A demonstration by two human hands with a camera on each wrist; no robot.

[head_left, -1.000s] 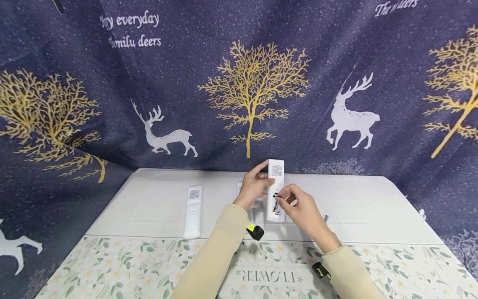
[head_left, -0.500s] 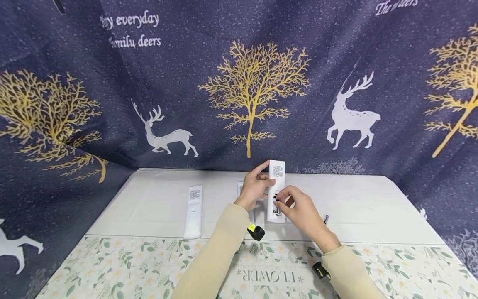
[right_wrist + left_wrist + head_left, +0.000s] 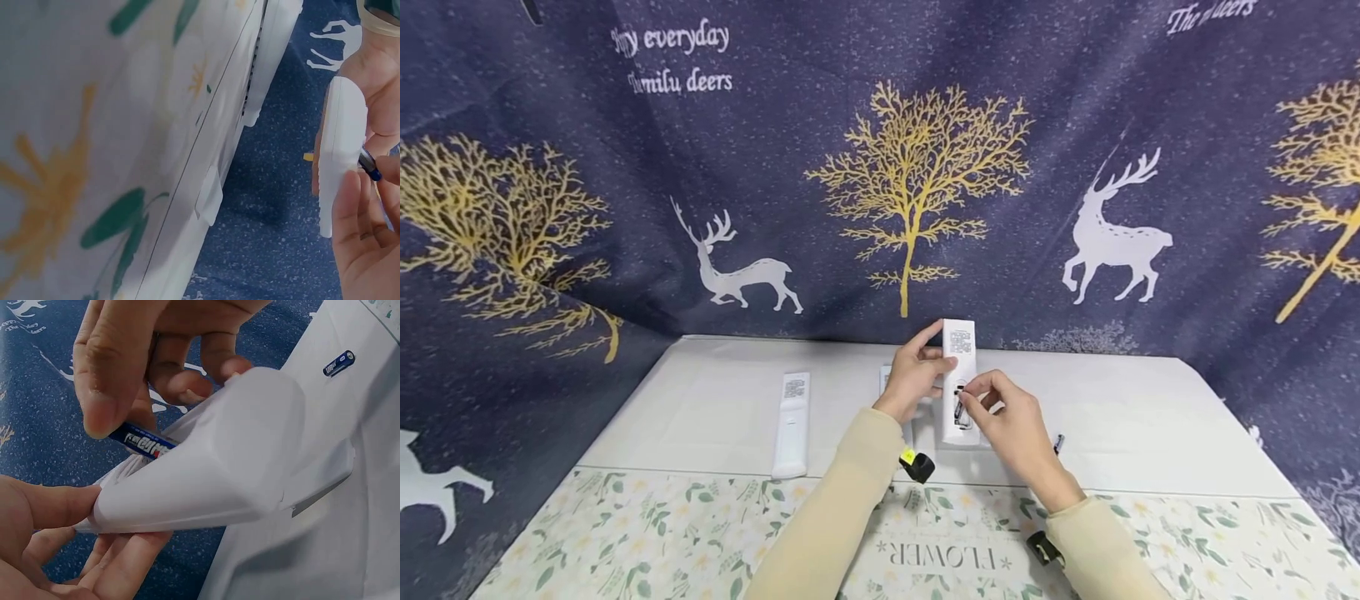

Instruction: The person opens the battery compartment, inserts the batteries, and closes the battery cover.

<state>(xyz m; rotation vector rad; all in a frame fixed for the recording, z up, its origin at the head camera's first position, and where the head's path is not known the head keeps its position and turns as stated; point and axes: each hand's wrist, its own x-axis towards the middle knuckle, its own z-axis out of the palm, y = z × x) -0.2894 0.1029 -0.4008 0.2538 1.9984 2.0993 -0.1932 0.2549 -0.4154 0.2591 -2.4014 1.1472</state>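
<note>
A white remote control point(image 3: 959, 373) is held upright, back side facing me, by my left hand point(image 3: 916, 382). Its battery compartment point(image 3: 961, 410) lies uncovered in the lower half. My right hand point(image 3: 1011, 423) pinches a blue battery point(image 3: 145, 442) between thumb and fingers at that compartment. In the left wrist view the battery sits tilted, one end inside the remote and the other raised in the fingertips. The right wrist view shows the remote edge-on, with the battery's blue end point(image 3: 372, 170) jutting from it. A second battery point(image 3: 339, 364) lies on the table.
Another white remote point(image 3: 791, 429) lies back up on the table at the left. A further one point(image 3: 885, 377) is partly hidden behind my left hand. A loose white cover point(image 3: 328, 475) rests on the table. A dark patterned curtain point(image 3: 850, 250) hangs behind.
Both hands stay at the remote. My right fingers shift slightly at the compartment, and the battery looks more tilted than half a second ago. The head view has turned a little.
</note>
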